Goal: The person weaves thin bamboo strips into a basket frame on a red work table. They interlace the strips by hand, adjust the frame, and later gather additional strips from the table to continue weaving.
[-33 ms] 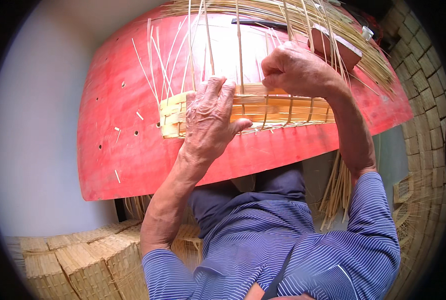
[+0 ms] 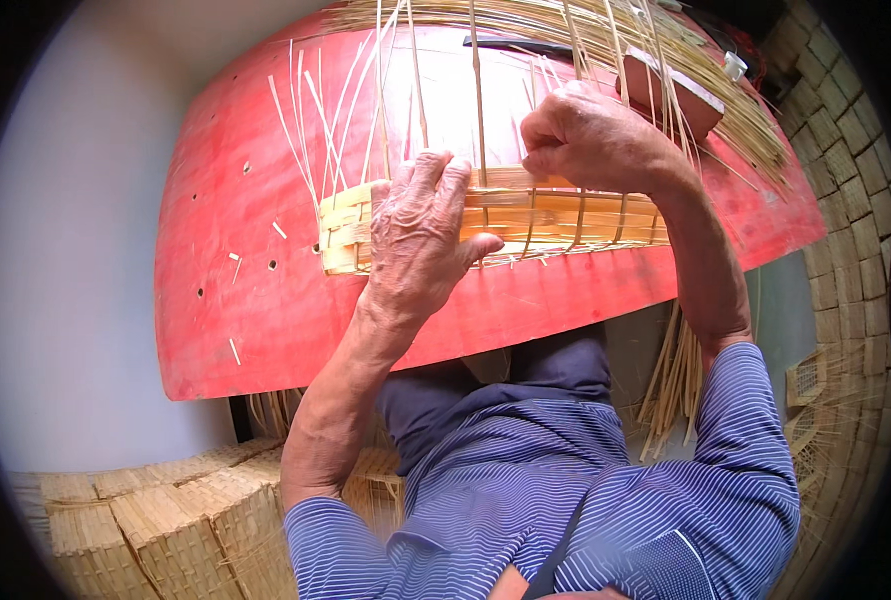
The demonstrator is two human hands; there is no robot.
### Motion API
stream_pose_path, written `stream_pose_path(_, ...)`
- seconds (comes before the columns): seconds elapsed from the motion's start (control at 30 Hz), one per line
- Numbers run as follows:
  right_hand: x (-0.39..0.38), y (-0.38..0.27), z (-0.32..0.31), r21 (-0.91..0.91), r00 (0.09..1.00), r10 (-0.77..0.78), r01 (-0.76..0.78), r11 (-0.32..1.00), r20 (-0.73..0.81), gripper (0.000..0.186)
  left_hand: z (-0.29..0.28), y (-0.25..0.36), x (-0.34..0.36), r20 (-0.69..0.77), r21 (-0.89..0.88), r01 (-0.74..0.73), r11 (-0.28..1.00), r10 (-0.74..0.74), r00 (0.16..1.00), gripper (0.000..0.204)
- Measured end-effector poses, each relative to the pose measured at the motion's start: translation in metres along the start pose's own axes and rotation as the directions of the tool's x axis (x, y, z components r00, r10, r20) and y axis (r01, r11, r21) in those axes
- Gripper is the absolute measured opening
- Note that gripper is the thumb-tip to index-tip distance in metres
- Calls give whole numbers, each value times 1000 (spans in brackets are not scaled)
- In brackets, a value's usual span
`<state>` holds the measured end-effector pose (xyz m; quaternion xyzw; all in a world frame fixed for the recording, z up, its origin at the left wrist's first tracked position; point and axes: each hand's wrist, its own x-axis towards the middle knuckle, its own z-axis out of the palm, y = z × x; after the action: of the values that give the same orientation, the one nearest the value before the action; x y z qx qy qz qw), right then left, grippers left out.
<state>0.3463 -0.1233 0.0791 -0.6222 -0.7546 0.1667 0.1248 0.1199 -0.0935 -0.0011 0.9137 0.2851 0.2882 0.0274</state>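
A half-woven bamboo basket lies on the red tabletop, its long upright stakes rising from the far edge and loose strip ends fanning out at its left. My left hand grips the near left part of the basket wall, fingers laid over the upper edge and thumb stretched out to the right across the weave. Closed in a pinch, my right hand is at the upper edge of the wall, right of the middle. A flat bamboo strip runs along that edge into its fingers; the fingertips are partly hidden.
A red-brown brick-shaped block, a dark flat tool and a pile of thin bamboo strips lie at the table's far right. Woven pieces are stacked at lower left. More strips hang below the table's near edge.
The loose strip ends at the basket's left have shifted slightly. Both hands keep nearly the same places.
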Motion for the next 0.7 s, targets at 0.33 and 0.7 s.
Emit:
stream_pose_path(0.33, -31, -4, 10, 8, 892, -33, 41, 999, -451, 21, -24, -2, -17, -169, -115, 37, 993, -57, 984, 71)
stream_pose_path(0.7, -46, 32, 4, 430, 921, 283, -149, 890, -267, 50, -77, -141, -65, 377, -736, 608, 299, -565, 734, 52)
